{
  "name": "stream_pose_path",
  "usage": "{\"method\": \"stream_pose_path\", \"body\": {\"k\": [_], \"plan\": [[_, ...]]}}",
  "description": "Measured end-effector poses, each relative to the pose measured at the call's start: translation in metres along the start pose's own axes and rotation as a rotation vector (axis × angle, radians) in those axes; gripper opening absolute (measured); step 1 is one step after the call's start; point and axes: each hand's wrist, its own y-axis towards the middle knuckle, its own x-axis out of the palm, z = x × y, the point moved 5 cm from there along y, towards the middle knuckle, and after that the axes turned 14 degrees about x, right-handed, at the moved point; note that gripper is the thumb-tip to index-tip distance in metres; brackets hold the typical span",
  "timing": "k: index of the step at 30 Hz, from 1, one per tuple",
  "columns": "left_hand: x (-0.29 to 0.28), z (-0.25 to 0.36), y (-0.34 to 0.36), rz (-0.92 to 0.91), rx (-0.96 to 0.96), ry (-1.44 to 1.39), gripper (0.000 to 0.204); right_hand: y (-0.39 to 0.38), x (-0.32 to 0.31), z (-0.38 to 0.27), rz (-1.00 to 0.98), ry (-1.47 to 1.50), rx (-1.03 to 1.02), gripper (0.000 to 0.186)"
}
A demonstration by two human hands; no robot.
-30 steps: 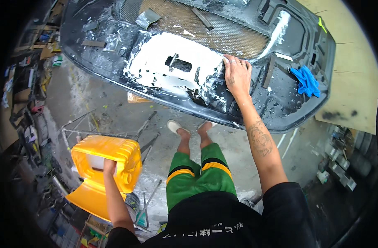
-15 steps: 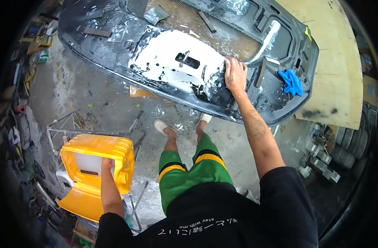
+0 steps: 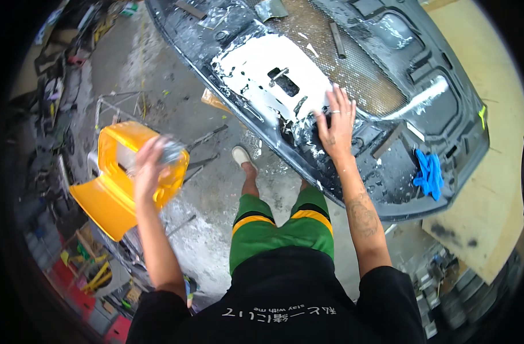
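Note:
A dark car hood (image 3: pixel 307 152) with a mesh-patterned section lies in front of me. Round a slot in it spreads a white coated patch (image 3: pixel 262 69). My right hand (image 3: pixel 337 123) rests on the hood at the patch's right edge, palm down, fingers spread. Over the cut-open yellow jerrycan (image 3: pixel 104 198) at the left, my left hand (image 3: pixel 150 166) is raised and smeared by motion. Its fingers are closed on a grey sheet-like piece (image 3: pixel 171 150), too blurred to name surely. Part of the jerrycan's inside is hidden behind this hand.
Blue gloves (image 3: pixel 428 175) and a dark strip (image 3: pixel 389 141) lie on the hood's right part. A grey sheet (image 3: pixel 270 9) and another strip (image 3: pixel 337 40) lie farther up. A thin metal frame (image 3: pixel 207 137) stands by the jerrycan. Clutter lines the left side.
My left hand has come up out of the jerrycan with the grey piece in it. On the hood, my right hand's fingers have spread. The view has turned, tilting the hood in the picture.

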Motion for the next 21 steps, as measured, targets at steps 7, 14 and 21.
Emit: {"method": "stream_pose_path", "body": {"k": [7,14,21], "plan": [[0.252,0.065,0.036,-0.094,0.142,-0.349,0.027,0.03,0.02,-0.041,-0.065,0.015,-0.099,0.094],[0.225,0.013,0.005,0.289,0.059,-0.144,0.014,0.064,0.021,-0.012,0.008,0.018,0.041,0.061],[0.208,-0.044,-0.002,0.535,0.322,-0.467,0.02,0.061,0.025,-0.024,-0.014,0.045,0.127,0.054]]}}
